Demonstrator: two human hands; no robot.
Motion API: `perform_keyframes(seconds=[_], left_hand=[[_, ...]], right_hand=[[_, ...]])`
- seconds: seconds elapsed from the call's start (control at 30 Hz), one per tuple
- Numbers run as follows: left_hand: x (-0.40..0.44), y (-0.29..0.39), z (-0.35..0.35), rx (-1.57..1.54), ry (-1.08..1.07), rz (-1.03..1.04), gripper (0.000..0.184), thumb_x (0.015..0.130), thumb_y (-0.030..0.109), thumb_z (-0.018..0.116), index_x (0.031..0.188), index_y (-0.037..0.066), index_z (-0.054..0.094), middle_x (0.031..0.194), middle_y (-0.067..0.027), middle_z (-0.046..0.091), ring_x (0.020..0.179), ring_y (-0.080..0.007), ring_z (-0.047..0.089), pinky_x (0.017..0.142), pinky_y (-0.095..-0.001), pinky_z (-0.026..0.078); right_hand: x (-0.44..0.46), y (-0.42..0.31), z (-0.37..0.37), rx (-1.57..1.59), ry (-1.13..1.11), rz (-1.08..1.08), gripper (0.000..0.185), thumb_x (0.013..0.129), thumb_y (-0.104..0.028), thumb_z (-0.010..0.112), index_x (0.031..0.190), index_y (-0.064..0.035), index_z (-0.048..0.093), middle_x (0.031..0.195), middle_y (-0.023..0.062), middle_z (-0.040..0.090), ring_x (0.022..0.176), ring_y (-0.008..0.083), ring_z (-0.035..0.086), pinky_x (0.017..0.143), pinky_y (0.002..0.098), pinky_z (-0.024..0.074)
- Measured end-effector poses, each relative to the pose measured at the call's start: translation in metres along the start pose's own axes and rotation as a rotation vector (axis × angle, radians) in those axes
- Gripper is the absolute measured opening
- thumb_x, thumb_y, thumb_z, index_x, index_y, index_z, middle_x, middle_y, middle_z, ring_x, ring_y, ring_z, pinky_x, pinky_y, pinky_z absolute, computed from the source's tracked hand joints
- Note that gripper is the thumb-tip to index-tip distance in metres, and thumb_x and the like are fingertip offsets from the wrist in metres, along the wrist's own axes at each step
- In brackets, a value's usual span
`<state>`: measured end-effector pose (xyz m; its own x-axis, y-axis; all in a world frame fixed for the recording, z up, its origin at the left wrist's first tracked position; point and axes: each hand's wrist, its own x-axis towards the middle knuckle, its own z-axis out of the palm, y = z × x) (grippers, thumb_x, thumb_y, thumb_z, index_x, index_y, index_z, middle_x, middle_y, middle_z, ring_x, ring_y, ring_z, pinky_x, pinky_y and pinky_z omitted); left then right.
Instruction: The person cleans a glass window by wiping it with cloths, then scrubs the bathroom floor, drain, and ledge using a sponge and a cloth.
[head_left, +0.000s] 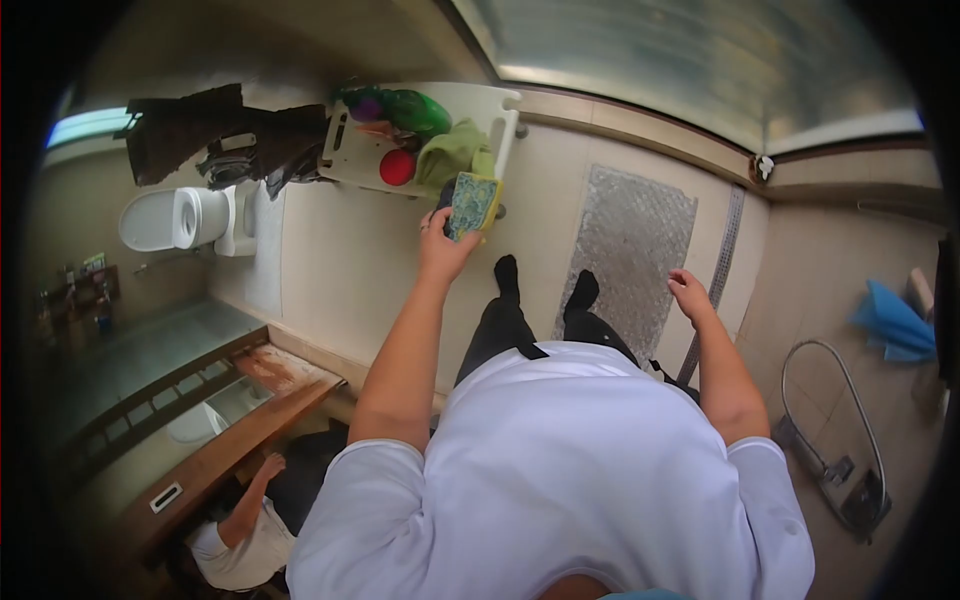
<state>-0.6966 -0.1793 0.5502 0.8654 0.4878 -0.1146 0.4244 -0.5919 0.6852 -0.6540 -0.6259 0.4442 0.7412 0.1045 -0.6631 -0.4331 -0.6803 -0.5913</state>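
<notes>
My left hand (447,243) grips a blue-green patterned sponge with yellow edges (474,203) at the near edge of a white plastic stool (350,155). On the stool lie a light green cloth (452,155), a green bottle (412,110) and a round red item (397,167). A dark item, too unclear to name, shows beside the sponge. My right hand (688,293) hangs in the air at the right, over the floor beside a grey textured mat (635,250). Its fingers are slightly curled, with nothing in them.
A white toilet (180,219) stands at the left, near hanging dark cloths (185,130). A mirror at the lower left shows a reflected person. On the right are a drain strip (722,250), a shower hose (850,385) and a blue cloth-like item (893,320).
</notes>
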Motion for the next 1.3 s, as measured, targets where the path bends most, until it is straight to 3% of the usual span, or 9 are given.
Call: perform_keyframes(seconds=[0.3,0.43,0.53,0.63,0.77,0.9,1.03,1.13,1.3], left_hand=[[0.046,-0.045,-0.019,-0.199,-0.055,-0.217,0.062,0.057,0.026,0.073,0.107,-0.001,0.048,0.113,-0.0206,0.042,0.103,-0.0318,0.045,0.087,-0.0358,0.038],[0.058,-0.074,-0.037,-0.075,-0.028,-0.108,0.061,0.056,0.026,0.073,0.105,-0.001,0.049,0.111,-0.0204,0.044,0.103,-0.0322,0.045,0.086,-0.0359,0.039],[0.069,-0.078,-0.053,-0.089,-0.037,-0.093,0.058,0.056,0.025,0.073,0.103,0.001,0.050,0.112,-0.0218,0.044,0.105,-0.0335,0.044,0.087,-0.0371,0.038],[0.085,-0.075,-0.060,-0.085,-0.042,0.060,0.057,0.056,0.024,0.073,0.102,0.002,0.050,0.113,-0.0229,0.044,0.107,-0.0339,0.042,0.087,-0.0382,0.038],[0.106,-0.076,-0.058,-0.159,-0.025,0.097,0.057,0.056,0.022,0.074,0.103,0.001,0.049,0.113,-0.0232,0.044,0.109,-0.0336,0.041,0.089,-0.0387,0.036],[0.109,-0.085,-0.055,-0.304,-0.020,0.063,0.056,0.057,0.021,0.074,0.103,0.001,0.049,0.117,-0.0249,0.039,0.113,-0.0333,0.038,0.090,-0.0390,0.036],[0.112,-0.087,-0.050,-0.326,-0.023,0.044,0.057,0.057,0.023,0.075,0.103,0.001,0.050,0.119,-0.0269,0.036,0.113,-0.0348,0.038,0.089,-0.0385,0.037],[0.116,-0.082,-0.049,-0.288,-0.012,0.050,0.055,0.056,0.021,0.074,0.102,0.002,0.050,0.118,-0.0278,0.035,0.110,-0.0377,0.040,0.089,-0.0381,0.038],[0.135,-0.061,-0.041,-0.018,-0.024,0.215,0.050,0.057,0.026,0.072,0.100,0.008,0.054,0.118,-0.0240,0.037,0.105,-0.0404,0.042,0.088,-0.0418,0.038]], right_hand=[[0.042,-0.206,0.069,-0.036,-0.115,-0.364,0.035,0.079,-0.020,0.055,0.112,-0.0074,0.052,0.106,0.0130,0.057,0.093,0.0256,0.057,0.079,0.0327,0.0452],[0.071,-0.299,0.129,-0.014,-0.215,-0.528,0.038,0.078,-0.019,0.057,0.114,-0.0076,0.051,0.106,0.0119,0.057,0.092,0.0246,0.057,0.079,0.0319,0.0452],[0.072,-0.350,0.176,0.126,-0.473,-0.474,0.040,0.076,-0.017,0.057,0.114,-0.0070,0.050,0.103,0.0117,0.058,0.090,0.0246,0.057,0.078,0.0317,0.0455],[0.086,-0.357,0.223,0.155,-0.489,-0.400,0.042,0.075,-0.007,0.057,0.115,-0.0053,0.047,0.107,0.0092,0.055,0.088,0.0169,0.056,0.077,0.0288,0.0461],[0.117,-0.344,0.252,0.283,-0.189,-0.573,0.045,0.070,-0.011,0.058,0.114,-0.0064,0.050,0.127,0.0137,0.038,0.105,0.0275,0.047,0.085,0.0333,0.0430],[0.162,-0.336,0.282,-0.255,-0.403,-0.848,0.048,0.066,-0.016,0.068,0.110,-0.0070,0.053,0.121,0.0155,0.044,0.111,0.0302,0.043,0.093,0.0346,0.0363],[0.158,-0.349,0.278,-0.159,-0.412,-0.827,0.047,0.067,-0.017,0.068,0.110,-0.0048,0.052,0.114,0.0137,0.050,0.102,0.0293,0.050,0.089,0.0337,0.0379],[0.141,-0.345,0.262,-0.057,-0.118,-0.540,0.043,0.072,-0.015,0.063,0.112,-0.0030,0.050,0.111,0.0124,0.052,0.097,0.0259,0.053,0.084,0.0329,0.0418],[0.101,-0.323,0.249,0.601,-0.244,-0.225,0.046,0.083,-0.021,0.053,0.124,-0.0057,0.037,0.113,0.0106,0.047,0.091,0.0221,0.056,0.074,0.0304,0.0468]])
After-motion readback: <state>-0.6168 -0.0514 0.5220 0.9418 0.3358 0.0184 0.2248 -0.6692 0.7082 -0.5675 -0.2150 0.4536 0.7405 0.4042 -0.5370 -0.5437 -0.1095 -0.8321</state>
